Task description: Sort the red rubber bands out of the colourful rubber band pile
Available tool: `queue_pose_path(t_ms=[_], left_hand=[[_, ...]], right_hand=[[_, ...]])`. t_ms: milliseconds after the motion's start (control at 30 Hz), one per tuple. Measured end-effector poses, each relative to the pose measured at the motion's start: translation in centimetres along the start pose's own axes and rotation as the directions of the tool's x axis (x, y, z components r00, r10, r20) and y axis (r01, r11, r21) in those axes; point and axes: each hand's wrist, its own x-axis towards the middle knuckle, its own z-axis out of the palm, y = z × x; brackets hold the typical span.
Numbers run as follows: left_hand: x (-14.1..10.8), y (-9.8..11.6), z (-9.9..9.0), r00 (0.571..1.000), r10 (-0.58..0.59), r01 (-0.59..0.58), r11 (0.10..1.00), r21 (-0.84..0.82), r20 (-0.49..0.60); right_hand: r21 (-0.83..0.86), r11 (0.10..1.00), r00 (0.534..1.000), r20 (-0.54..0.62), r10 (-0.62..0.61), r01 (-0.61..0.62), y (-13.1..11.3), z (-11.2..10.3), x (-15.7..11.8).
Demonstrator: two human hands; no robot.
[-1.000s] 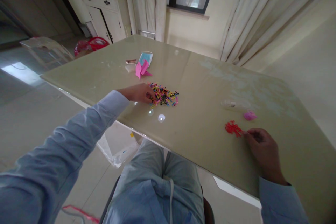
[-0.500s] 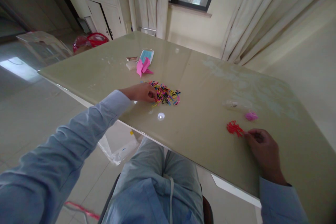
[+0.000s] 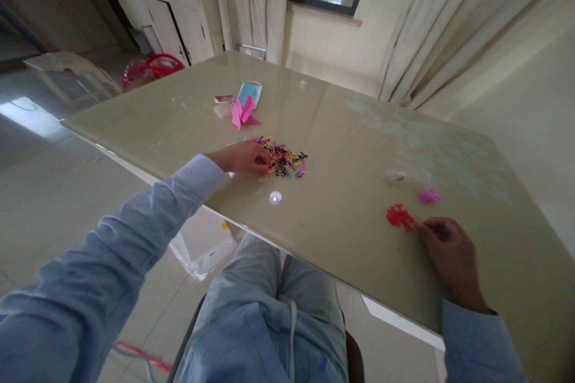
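Note:
A heap of small multicoloured rubber bands (image 3: pixel 285 161) lies on the table (image 3: pixel 332 203). My left hand (image 3: pixel 247 157) rests at the heap's left edge, its fingers curled together and their tips down among the bands; what they pinch is hidden. To the right is a small pile of red rubber bands (image 3: pixel 399 216). My right hand (image 3: pixel 449 251) touches that pile's right end, thumb and forefinger pinched on a red rubber band. Just beyond the red pile sit a pinkish-purple clump (image 3: pixel 429 195) and a clear plastic wrapper or tube (image 3: pixel 399 175).
Behind the heap lie a folded pink paper shape (image 3: pixel 244 112), a blue face mask (image 3: pixel 250 93) and a small packet (image 3: pixel 223 99). A round white shiny spot (image 3: pixel 275 197) shows near the front edge. A cabinet (image 3: pixel 175 6) and curtains stand beyond the table.
Both hands stay in nearly the same places, the left at the heap and the right at the red bands. The whole view has shifted very slightly.

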Motion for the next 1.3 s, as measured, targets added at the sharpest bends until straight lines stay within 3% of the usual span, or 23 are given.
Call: queue_pose_path(t_ms=[200,333,567,700,833,933,1033,1100,1300], left_hand=[[-0.3,0.7,-0.6,0.998,0.037,-0.041,0.994,-0.1,-0.044],[-0.2,2.5,-0.5,0.997,0.008,-0.034,0.94,-0.341,-0.077],[0.3,8.9,0.6,0.977,0.017,-0.17,0.67,-0.723,-0.214],[1.4,11.6,2.9,0.973,-0.011,-0.197,0.49,-0.849,-0.232],[3.3,13.7,5.7,0.979,-0.081,-0.155,0.294,-0.943,-0.186],[4.6,14.8,6.8,0.988,-0.083,-0.104,0.243,-0.964,-0.127],[5.5,15.5,6.9,0.992,-0.073,-0.082,0.25,-0.965,-0.104],[6.4,15.8,6.7,0.992,-0.089,-0.062,0.303,-0.951,-0.093],[11.1,18.5,7.9,0.971,-0.121,-0.065,0.696,-0.715,-0.205]], right_hand=[[0.006,1.0,1.0,0.005,0.008,-0.009,0.1,0.0,0.1],[0.013,1.0,1.0,0.0,-0.002,0.002,0.3,0.0,0.1],[0.038,0.997,0.998,-0.012,-0.06,0.06,0.6,0.2,0.1],[0.042,0.994,0.995,-0.016,-0.1,0.1,0.9,0.3,0.1],[0.065,0.992,0.994,-0.026,-0.108,0.11,1.0,0.3,0.1],[0.086,0.991,0.995,-0.012,-0.1,0.101,1.0,0.3,0.0],[0.109,0.99,0.996,0.006,-0.091,0.09,1.1,0.3,0.0],[0.127,0.988,0.996,0.009,-0.092,0.09,1.1,0.3,0.0],[0.18,0.979,0.995,0.009,-0.098,0.094,1.1,0.4,0.1]])
